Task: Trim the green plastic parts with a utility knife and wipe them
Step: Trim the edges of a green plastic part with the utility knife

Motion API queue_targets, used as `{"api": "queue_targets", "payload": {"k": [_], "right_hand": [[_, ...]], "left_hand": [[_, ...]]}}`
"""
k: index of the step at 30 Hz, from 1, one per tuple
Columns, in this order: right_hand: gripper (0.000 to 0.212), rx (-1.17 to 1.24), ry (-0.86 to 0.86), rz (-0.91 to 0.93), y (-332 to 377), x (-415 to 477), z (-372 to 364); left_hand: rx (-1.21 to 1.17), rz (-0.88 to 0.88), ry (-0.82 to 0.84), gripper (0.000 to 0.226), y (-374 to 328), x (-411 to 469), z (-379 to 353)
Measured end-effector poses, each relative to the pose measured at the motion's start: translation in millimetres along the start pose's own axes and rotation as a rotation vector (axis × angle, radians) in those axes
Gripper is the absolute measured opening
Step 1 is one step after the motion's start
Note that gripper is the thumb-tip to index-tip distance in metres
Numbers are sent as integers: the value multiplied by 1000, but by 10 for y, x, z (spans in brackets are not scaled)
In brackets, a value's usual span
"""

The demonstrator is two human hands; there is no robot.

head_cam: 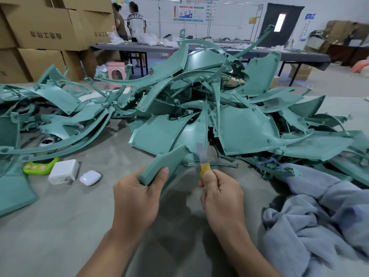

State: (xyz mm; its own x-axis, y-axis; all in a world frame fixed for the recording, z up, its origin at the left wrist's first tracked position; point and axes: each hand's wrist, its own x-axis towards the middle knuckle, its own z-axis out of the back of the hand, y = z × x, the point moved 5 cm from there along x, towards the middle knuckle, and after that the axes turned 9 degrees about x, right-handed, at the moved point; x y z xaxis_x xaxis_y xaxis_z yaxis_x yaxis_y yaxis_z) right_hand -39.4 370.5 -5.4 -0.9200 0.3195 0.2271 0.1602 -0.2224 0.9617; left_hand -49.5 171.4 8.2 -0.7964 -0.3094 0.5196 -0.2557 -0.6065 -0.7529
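Note:
My left hand (137, 196) grips the near end of a green plastic part (167, 160), thumb on top, holding it tilted up over the grey table. Just right of it, my right hand (221, 194) grips the yellow handle of a utility knife (202, 158). Its blade points up and stands a little to the right of the part's far end. Behind both hands rises a big heap of green plastic parts (199, 100). A crumpled grey-blue cloth (319, 212) lies at the right, close to my right forearm.
On the grey table (69, 226), left of my hands, lie a white earbud case (90, 177), a white charger block (63, 171) and a green gadget (38, 166). More green parts (50, 108) spread across the left. Cardboard boxes (44, 27) stand far left; two people stand at a far table.

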Motion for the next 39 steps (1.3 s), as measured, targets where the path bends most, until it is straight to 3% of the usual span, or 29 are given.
{"api": "queue_targets", "payload": {"k": [3, 6, 9, 12, 16, 19, 22, 28, 39], "right_hand": [[37, 28, 63, 2, 14, -48, -54], [38, -86, 0, -64, -62, 31, 19], [39, 146, -49, -29, -3, 25, 93], [36, 221, -88, 142, 166, -76, 207], [40, -22, 24, 340, 312, -209, 268], [42, -144, 123, 351, 356, -244, 232], [39, -155, 178, 383, 412, -235, 243], [32, -242, 262, 400, 406, -267, 207], [35, -203, 241, 340, 302, -280, 161]], "left_hand": [[-6, -91, 18, 7, -92, -30, 2], [9, -197, 10, 25, -184, -59, 29], [-84, -389, 17, 37, -276, -90, 27], [-23, -536, -38, 39, -312, -120, 35], [168, -383, -86, 34, -257, -82, 98], [309, -345, -87, 28, -205, -58, 164], [189, -320, 58, 36, -142, -38, 191], [122, -207, 259, 85, 1, 69, 148], [124, -61, 422, 92, 205, 15, 56]]}}
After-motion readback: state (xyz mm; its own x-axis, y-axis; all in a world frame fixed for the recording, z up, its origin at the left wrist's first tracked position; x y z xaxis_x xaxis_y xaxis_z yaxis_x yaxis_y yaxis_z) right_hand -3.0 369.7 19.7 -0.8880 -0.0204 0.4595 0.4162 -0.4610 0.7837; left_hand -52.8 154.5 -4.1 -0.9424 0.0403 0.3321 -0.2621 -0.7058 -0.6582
